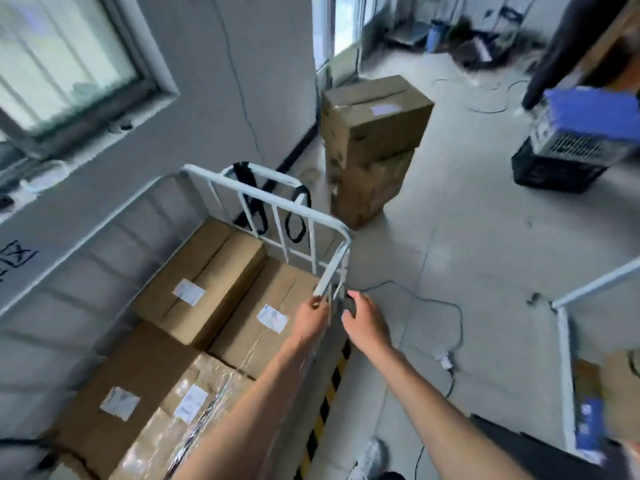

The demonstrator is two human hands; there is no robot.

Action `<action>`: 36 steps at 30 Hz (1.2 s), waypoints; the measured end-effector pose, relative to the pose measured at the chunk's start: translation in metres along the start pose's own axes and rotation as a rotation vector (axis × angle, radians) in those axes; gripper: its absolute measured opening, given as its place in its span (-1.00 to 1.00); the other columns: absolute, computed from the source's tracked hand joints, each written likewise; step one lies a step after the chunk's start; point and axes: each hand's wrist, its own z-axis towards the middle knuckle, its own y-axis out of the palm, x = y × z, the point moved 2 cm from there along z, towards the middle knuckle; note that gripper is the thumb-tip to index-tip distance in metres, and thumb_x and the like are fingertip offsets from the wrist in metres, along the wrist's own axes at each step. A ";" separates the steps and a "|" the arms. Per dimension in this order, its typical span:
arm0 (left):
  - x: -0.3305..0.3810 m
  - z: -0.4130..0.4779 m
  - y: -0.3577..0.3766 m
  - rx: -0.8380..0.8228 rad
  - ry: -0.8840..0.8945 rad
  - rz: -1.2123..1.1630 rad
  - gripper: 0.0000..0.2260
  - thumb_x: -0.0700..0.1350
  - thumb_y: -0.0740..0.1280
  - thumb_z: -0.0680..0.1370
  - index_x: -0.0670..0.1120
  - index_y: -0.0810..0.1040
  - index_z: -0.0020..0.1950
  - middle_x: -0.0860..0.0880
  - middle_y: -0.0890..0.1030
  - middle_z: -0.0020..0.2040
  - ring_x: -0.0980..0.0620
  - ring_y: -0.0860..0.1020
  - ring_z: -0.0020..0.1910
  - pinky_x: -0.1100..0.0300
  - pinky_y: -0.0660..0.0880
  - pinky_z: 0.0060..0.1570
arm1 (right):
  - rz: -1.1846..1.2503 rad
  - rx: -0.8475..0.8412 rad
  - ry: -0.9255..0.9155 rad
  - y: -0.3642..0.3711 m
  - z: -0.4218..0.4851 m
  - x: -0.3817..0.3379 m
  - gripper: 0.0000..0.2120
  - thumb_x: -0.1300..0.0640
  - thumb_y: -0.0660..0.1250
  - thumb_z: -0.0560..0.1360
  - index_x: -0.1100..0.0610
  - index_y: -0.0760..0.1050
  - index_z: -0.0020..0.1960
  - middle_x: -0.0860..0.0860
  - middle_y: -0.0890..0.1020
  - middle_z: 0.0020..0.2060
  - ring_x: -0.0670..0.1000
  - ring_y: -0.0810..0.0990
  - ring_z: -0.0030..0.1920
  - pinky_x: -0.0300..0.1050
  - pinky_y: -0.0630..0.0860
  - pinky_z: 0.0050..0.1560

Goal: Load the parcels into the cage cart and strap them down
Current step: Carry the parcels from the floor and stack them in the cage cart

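A white metal cage cart (277, 202) stands against the wall with several labelled cardboard parcels (204, 275) lying flat inside it. Black straps (254, 202) hang in loops over its far rail. My left hand (313, 315) grips the near end of the cart's side rail. My right hand (363, 320) is just outside that rail, closed on a small dark thing, seemingly a strap end or buckle. Two more cardboard parcels (372, 126) are stacked on the floor beyond the cart.
A black crate with a grey and blue load (568, 147) sits on the floor at the right. Another person's dark-clothed legs (568, 43) stand at the top right. A second white frame (564, 341) and cables (436, 306) lie on the tiled floor.
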 end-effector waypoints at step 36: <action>0.492 0.422 0.214 -0.210 0.210 -0.026 -0.55 -0.11 0.28 0.60 -0.16 0.40 0.49 -0.11 0.54 0.37 0.00 0.52 0.22 0.18 0.43 0.20 | 0.019 0.158 0.048 -0.349 0.537 0.075 -0.52 0.12 0.23 0.59 0.04 0.30 0.51 -0.02 0.39 0.48 0.02 0.38 0.45 -0.11 0.35 0.37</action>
